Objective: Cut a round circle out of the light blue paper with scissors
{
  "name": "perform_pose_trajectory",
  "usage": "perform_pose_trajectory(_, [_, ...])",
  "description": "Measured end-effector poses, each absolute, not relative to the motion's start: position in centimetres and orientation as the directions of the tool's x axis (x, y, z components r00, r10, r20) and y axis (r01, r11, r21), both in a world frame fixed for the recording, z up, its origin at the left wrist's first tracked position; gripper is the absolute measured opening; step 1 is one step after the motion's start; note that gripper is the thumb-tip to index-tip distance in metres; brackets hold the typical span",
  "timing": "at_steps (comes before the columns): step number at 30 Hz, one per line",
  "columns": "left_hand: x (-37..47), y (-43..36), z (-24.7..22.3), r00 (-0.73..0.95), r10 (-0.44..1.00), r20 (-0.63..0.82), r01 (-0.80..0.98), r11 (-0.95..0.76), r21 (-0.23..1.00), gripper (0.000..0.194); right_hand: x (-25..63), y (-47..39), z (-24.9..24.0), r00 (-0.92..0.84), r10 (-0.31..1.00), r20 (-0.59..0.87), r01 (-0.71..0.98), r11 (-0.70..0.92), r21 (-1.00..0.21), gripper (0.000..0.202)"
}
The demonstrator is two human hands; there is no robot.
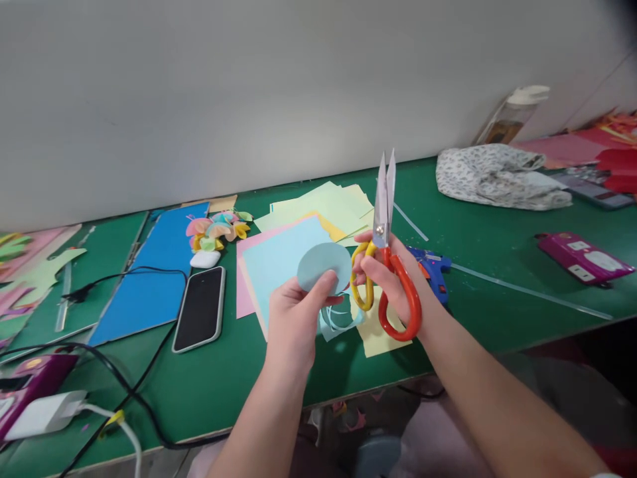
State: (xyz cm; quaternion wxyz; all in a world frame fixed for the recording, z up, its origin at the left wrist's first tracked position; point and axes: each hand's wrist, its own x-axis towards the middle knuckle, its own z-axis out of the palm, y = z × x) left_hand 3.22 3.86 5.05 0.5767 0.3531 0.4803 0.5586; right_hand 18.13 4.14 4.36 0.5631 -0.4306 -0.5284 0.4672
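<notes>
A light blue paper circle (324, 261) is pinched between the thumb and fingers of my left hand (301, 312). My right hand (393, 275) holds scissors (383, 206) by their red and yellow handles, blades pointing up and slightly parted. The scissors are just right of the circle, apart from it. Beneath my hands lie curled light blue offcuts (336, 324) and a pale yellow sheet (381, 342). Light blue paper (271, 255) rests on pink paper behind my left hand, with pale green sheets (318, 201) farther back.
A phone (200, 309), white case (205, 259), paper petals (216, 230) and blue board (164, 265) are left. Black cables (119, 375) cross the front left. Right are a blue glue gun (435, 272), patterned cloth (492, 176), purple power strip (582, 257) and bottle (512, 116).
</notes>
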Motion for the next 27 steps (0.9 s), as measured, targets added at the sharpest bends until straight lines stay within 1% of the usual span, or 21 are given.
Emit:
perform_pose_trajectory(2, [3.0, 3.6, 5.5, -0.155, 0.977, -0.148, -0.364, 0.082, 0.928, 0.025, 17.3, 3.6, 3.5, -0.071, 0.978, 0.197, -0.179, 0.182, -0.967, 0.061])
perform_pose_trajectory(4, [2.7, 3.4, 5.9, -0.216, 0.969, -0.120, -0.386, 0.028, 0.922, 0.023, 16.3, 3.1, 2.4, -0.102, 0.975, 0.198, -0.223, 0.171, -0.960, 0.074])
perform_pose_trajectory(5, [2.5, 3.4, 6.0, -0.245, 0.964, -0.100, -0.379, 0.000, 0.925, 0.022, 15.8, 2.8, 1.9, -0.141, 0.975, 0.173, -0.213, 0.141, -0.967, 0.080])
perform_pose_trajectory(7, [2.1, 3.3, 6.2, -0.298, 0.953, -0.050, -0.333, -0.055, 0.941, 0.019, 14.9, 2.3, 1.1, -0.165, 0.976, 0.140, -0.180, 0.110, -0.977, 0.089])
perform_pose_trajectory(9, [1.9, 3.2, 6.2, -0.341, 0.940, -0.003, -0.268, -0.094, 0.959, 0.018, 14.1, 2.0, 0.7, -0.186, 0.977, 0.107, -0.145, 0.081, -0.986, 0.094])
perform_pose_trajectory(10, [1.8, 3.2, 6.2, -0.356, 0.934, 0.017, -0.239, -0.108, 0.965, 0.019, 13.9, 1.9, 0.6, -0.165, 0.982, 0.089, -0.149, 0.065, -0.987, 0.097])
perform_pose_trajectory(13, [1.8, 3.0, 6.2, -0.371, 0.927, 0.051, -0.190, -0.129, 0.973, 0.018, 13.5, 1.7, 0.6, -0.122, 0.991, 0.059, -0.168, 0.038, -0.985, 0.099])
perform_pose_trajectory(18, [1.8, 2.6, 6.3, -0.373, 0.926, 0.062, -0.177, -0.137, 0.975, 0.016, 13.6, 1.6, 1.2, -0.136, 0.991, 0.006, -0.125, -0.011, -0.992, 0.106])
perform_pose_trajectory(20, [1.8, 2.6, 6.3, -0.373, 0.926, 0.062, -0.161, -0.131, 0.978, 0.017, 13.5, 1.5, 1.5, -0.137, 0.990, -0.040, -0.124, -0.057, -0.991, 0.102])
perform_pose_trajectory(22, [1.7, 2.7, 6.2, -0.371, 0.927, 0.063, -0.147, -0.126, 0.981, 0.017, 13.5, 1.5, 1.7, -0.126, 0.989, -0.077, -0.131, -0.093, -0.987, 0.093])
perform_pose_trajectory(24, [1.6, 2.8, 6.1, -0.375, 0.925, 0.070, -0.143, -0.132, 0.981, 0.017, 13.4, 1.5, 1.9, -0.118, 0.990, -0.070, -0.125, -0.085, -0.988, 0.092])
perform_pose_trajectory(27, [1.5, 2.9, 6.0, -0.370, 0.926, 0.073, -0.158, -0.141, 0.977, 0.016, 13.5, 1.3, 1.9, -0.125, 0.992, -0.020, -0.111, -0.034, -0.993, 0.102])
